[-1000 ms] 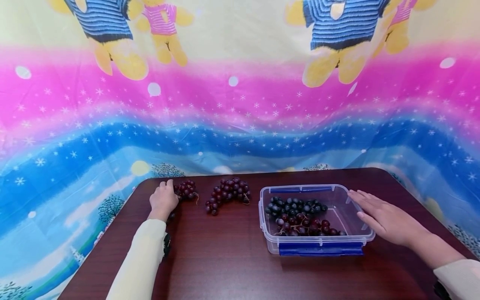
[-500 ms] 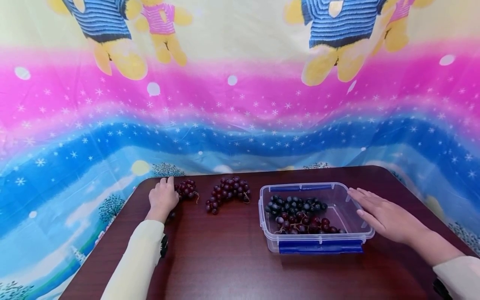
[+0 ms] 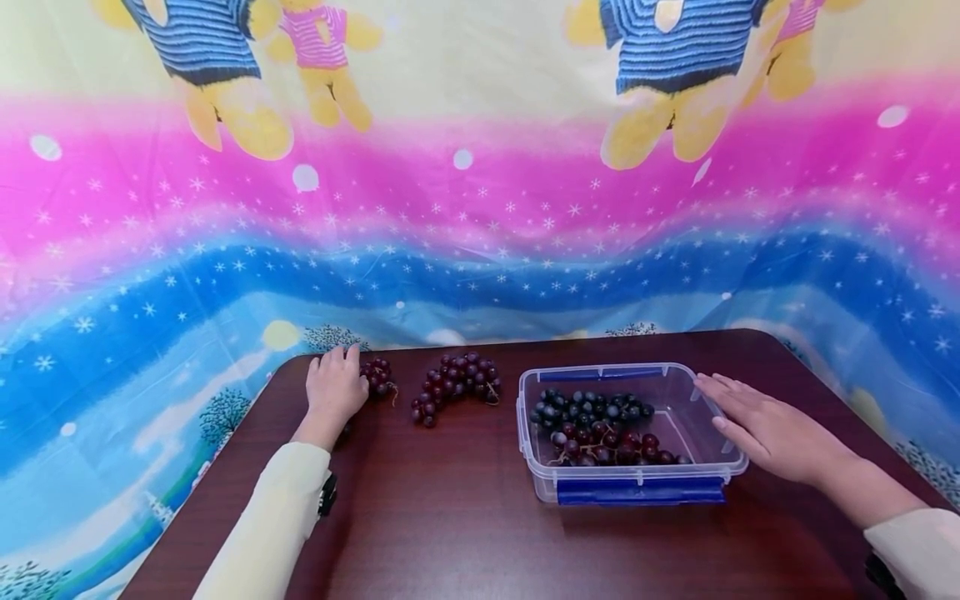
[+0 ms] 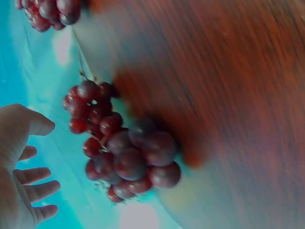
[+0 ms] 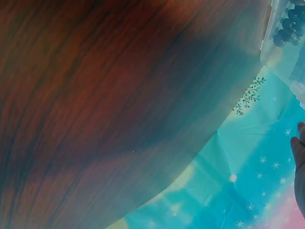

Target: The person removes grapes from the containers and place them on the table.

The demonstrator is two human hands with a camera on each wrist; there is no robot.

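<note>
My left hand point(image 3: 336, 386) is over the far left of the table, fingers spread and holding nothing. It covers part of a red grape bunch point(image 3: 378, 377); in the left wrist view a gap shows between the hand point(image 4: 19, 167) and that bunch point(image 4: 119, 148). A second red bunch point(image 3: 457, 379) lies to its right, stem toward the box. The clear plastic box point(image 3: 641, 473) holds a dark blue-black bunch point(image 3: 585, 408) at the back and a red bunch point(image 3: 611, 443) in front. Straight fingers of my right hand point(image 3: 780, 435) rest at the box's right rim.
The dark brown wooden table point(image 3: 435, 517) has rounded far corners. A printed cloth point(image 3: 480, 208) hangs behind it and along the sides. Blue latch flaps point(image 3: 641, 492) hang from the box's front and back.
My left hand has shifted slightly right and away from me, covering more of the left bunch. The right hand and the box stay in place.
</note>
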